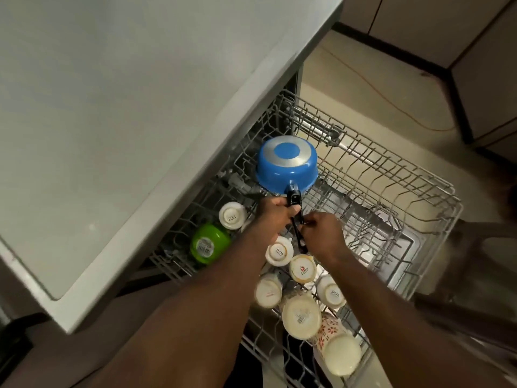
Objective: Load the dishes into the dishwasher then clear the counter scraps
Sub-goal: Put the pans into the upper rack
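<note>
Centrally, your left hand (275,217) and right hand (321,233) both gripped the handle (293,200) of the upturned pan (286,163) — in the rack (391,177).

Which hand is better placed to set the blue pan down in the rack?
Left, probably. The left hand grips the handle right beside the upside-down blue pan, so it should steer it best. The right hand only pinches the handle farther back, above the cups.
</note>
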